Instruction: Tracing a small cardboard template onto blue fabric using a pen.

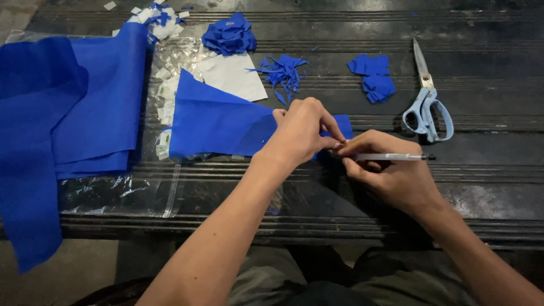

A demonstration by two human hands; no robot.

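Note:
My left hand (303, 130) pinches the right end of a blue paper sheet (218, 122) that lies on the dark ribbed table (487, 187). My right hand (391, 173) grips a thin clear pen (396, 157), held level with its dark tip pointing right. The fingertips of both hands meet at the paper's edge, where a small blue piece (341, 124) shows behind them. How the paper sits against the pen is hidden by my fingers.
Blue-handled scissors (426, 102) lie to the right. A finished blue paper flower (229, 35), blue scraps (283, 71), stacked blue pieces (373, 76), and a white sheet (235, 76) sit behind. Large blue sheets (62, 119) drape over clear plastic (119, 192) at left.

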